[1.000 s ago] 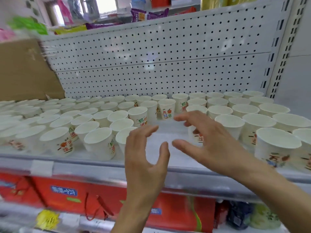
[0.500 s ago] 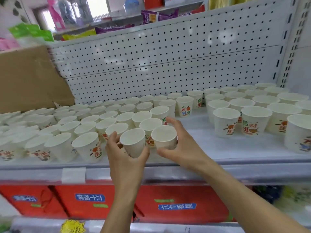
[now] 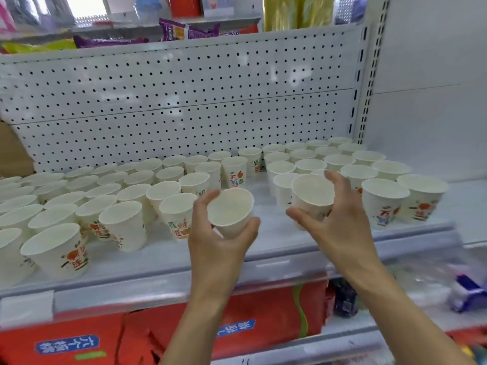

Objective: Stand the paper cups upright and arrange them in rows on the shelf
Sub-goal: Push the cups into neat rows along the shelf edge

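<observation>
Over the shelf's (image 3: pixel 266 250) bare middle strip, the left hand (image 3: pixel 218 248) curls fingers and thumb round the left cup (image 3: pixel 230 212), which tilts toward the camera. The right hand (image 3: pixel 340 233) grips the right cup (image 3: pixel 312 196), near upright and probably lifted, though its base is hidden. Thin paper is light and easily crushed, so take hold low on the wall, gently, not at the rim. The white metal looks smooth, so cups may slide. Room is tight: a left block (image 3: pixel 105 196) and a right block (image 3: pixel 369 167) of cups flank the gap, with pegboard (image 3: pixel 184 101) behind.
</observation>
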The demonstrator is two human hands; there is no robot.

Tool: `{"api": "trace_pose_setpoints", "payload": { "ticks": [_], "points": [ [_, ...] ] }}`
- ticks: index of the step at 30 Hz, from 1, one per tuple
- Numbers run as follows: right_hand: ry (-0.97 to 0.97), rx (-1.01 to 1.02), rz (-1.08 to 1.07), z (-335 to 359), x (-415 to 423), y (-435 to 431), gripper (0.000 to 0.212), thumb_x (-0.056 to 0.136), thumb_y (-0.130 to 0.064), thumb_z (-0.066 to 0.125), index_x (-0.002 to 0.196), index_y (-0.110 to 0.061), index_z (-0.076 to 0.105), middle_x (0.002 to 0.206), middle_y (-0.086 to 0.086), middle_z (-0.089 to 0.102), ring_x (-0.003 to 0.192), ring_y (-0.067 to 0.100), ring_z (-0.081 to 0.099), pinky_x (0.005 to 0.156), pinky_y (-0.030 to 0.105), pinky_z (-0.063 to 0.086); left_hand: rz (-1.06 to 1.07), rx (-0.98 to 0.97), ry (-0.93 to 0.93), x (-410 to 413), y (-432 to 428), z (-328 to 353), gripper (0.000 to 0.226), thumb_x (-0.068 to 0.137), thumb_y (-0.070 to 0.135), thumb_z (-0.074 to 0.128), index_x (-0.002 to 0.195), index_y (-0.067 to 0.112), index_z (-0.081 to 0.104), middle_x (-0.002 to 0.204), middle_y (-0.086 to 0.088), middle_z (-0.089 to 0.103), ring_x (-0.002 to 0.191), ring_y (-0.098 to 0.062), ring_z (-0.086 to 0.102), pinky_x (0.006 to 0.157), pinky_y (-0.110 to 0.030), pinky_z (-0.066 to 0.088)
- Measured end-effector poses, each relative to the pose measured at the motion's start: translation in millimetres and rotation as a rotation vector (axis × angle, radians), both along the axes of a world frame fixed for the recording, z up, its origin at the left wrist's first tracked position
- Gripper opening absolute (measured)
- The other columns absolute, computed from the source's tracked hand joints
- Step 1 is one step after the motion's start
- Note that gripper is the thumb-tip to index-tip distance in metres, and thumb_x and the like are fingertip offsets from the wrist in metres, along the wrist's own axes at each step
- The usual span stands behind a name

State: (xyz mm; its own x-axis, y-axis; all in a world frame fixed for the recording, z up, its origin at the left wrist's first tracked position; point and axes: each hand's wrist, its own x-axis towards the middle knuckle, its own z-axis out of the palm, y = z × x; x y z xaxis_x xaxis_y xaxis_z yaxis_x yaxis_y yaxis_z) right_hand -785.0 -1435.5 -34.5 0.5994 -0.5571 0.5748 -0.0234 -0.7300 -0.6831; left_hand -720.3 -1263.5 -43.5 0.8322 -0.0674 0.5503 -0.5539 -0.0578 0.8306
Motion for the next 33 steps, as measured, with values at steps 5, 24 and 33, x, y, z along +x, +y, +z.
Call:
{"api": "trace_pose_setpoints", "payload": {
  "ticks": [5,24,33],
  "points": [
    [0.246,-0.164,-0.098,-3.7,-7.4,-29.5,0.096,0.07,-0.053,0.076,0.144,-0.011,0.033,0.141,0.008,0.045,0.128,0.025,0.035,0.099,0.033,0.032,-0.291,0.2,0.067,12.0,-55.8,2.6,0.066,0.066,0.029,0.087,0.12,0.033,0.049,0.118,0.019,0.057,0.105,-0.004,0.058,0.09,-0.027,0.051],
    [0.209,-0.68,0.325,17.8,-32.3,-99.3,0.008,0.084,-0.028,0.071,0.092,-0.029,0.072,0.093,-0.018,0.067,0.099,0.017,0.054,0.079,0.035,0.035,-0.262,0.381,-0.089,13.3,-47.1,10.6,0.021,0.07,0.047,0.074,0.085,0.032,0.074,0.116,0.017,0.062,0.112,0.002,0.055,0.093,-0.029,0.048],
    [0.185,-0.788,0.275,23.1,-31.5,-108.2,0.01,0.082,-0.029,0.07,0.089,-0.025,0.075,0.076,-0.012,0.067,0.08,0.02,0.055,0.071,0.033,0.035,-0.36,0.392,-0.016,23.8,-59.6,14.7,0.028,0.074,0.027,0.082,0.098,0.028,0.068,0.122,0.014,0.06,0.114,0.0,0.056,0.1,-0.028,0.048]
  ]
}}
